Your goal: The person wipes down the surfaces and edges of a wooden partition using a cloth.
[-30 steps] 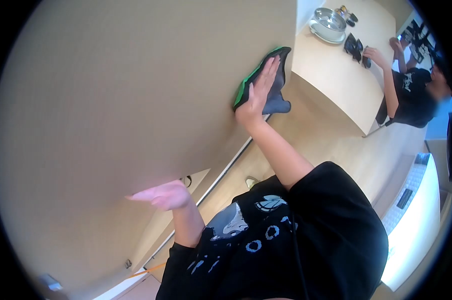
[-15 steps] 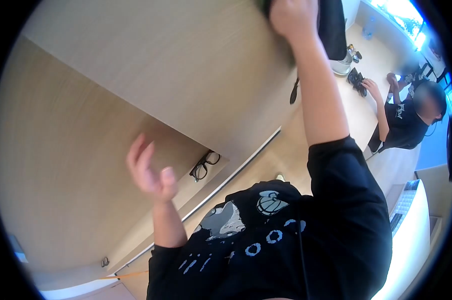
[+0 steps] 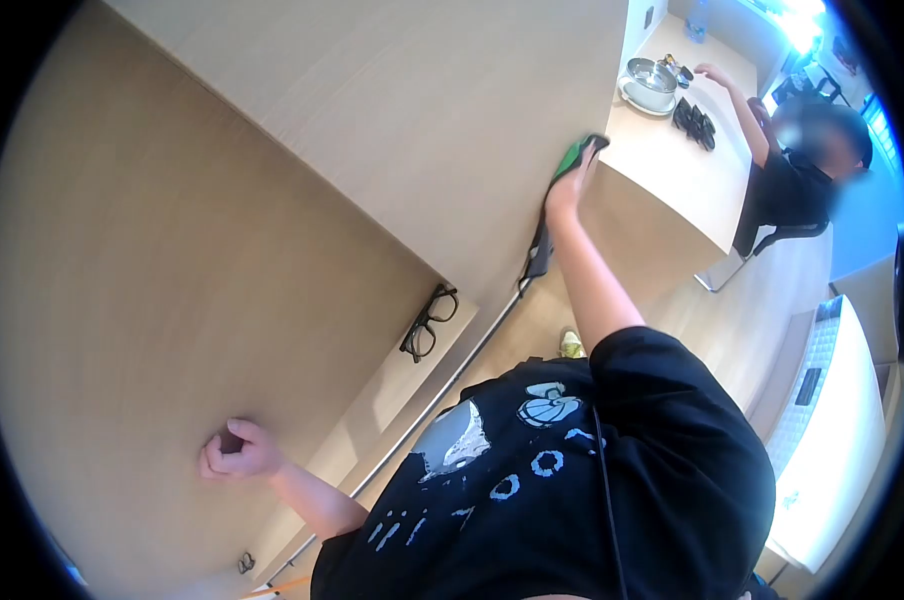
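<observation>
Close to the wooden panel (image 3: 202, 240), my left hand (image 3: 240, 450) is at the lower left, its fingers curled into a loose fist with a dark hollow and no object visible in it. My right hand (image 3: 567, 192) holds a green and black cloth (image 3: 542, 243) against the panel's far right edge, its fingers extended along the cloth. Part of the cloth hangs below the wrist. Black-framed glasses (image 3: 430, 325) rest on a narrow ledge (image 3: 372, 400) between my hands.
At the upper right, a table (image 3: 662, 175) bears a glass-lidded pot (image 3: 652, 85), several black items (image 3: 694, 124) and a bottle (image 3: 697, 22). A person in black (image 3: 792, 185) sits beside it, one arm over the table. A white bed-like surface (image 3: 837, 440) stands at the right.
My right hand first went up with the cloth, then came back down to the panel's edge. My left hand lowered and its fingers curled. The seated person's hand moved away from the black items.
</observation>
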Action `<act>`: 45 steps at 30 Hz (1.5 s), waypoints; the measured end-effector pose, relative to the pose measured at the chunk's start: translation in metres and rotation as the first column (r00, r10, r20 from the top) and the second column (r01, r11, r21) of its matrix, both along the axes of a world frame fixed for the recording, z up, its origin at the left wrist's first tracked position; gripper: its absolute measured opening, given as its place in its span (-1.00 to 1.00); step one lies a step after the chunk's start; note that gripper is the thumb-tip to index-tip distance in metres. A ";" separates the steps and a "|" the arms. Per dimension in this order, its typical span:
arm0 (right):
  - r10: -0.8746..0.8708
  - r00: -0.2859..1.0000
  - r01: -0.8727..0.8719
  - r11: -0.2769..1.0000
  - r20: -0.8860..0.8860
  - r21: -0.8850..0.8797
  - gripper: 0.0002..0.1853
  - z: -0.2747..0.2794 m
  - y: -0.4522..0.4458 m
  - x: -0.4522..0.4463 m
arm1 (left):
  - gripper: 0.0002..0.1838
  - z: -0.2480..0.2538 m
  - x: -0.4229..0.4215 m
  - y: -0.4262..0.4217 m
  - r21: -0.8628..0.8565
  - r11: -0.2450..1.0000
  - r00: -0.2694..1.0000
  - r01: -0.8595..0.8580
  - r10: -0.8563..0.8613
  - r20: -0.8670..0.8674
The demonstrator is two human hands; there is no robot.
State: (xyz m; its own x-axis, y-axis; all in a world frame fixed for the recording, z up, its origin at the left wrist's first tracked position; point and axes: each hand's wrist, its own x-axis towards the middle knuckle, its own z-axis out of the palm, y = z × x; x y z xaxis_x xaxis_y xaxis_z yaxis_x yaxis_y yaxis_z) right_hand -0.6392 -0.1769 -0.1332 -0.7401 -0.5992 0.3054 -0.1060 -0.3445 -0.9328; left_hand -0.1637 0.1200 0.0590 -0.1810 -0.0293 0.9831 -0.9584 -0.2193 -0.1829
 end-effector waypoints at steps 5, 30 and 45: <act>-0.005 0.992 0.013 0.998 -0.128 0.056 -0.39 0.000 0.054 0.062 | -0.76 -0.003 0.001 -0.006 -0.025 1.000 1.000 0.003 -0.003 0.009; -0.335 0.744 0.062 0.896 -0.579 -0.439 -0.43 0.159 0.047 0.063 | -0.85 -0.011 0.008 -0.003 -0.049 0.979 0.978 0.198 -0.201 -0.051; -0.049 0.782 -0.130 0.962 -0.622 -0.239 -0.11 0.155 0.139 0.147 | -0.83 -0.021 0.025 0.006 -0.050 0.991 0.991 0.124 -0.126 -0.034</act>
State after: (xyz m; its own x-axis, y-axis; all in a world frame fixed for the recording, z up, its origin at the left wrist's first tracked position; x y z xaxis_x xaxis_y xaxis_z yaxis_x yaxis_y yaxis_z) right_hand -0.4926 -0.0381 0.0216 -0.3148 -0.4587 0.8310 -0.6071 -0.5756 -0.5478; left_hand -0.1388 0.1260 0.0382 -0.1440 0.0386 0.9888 -0.9847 -0.1049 -0.1393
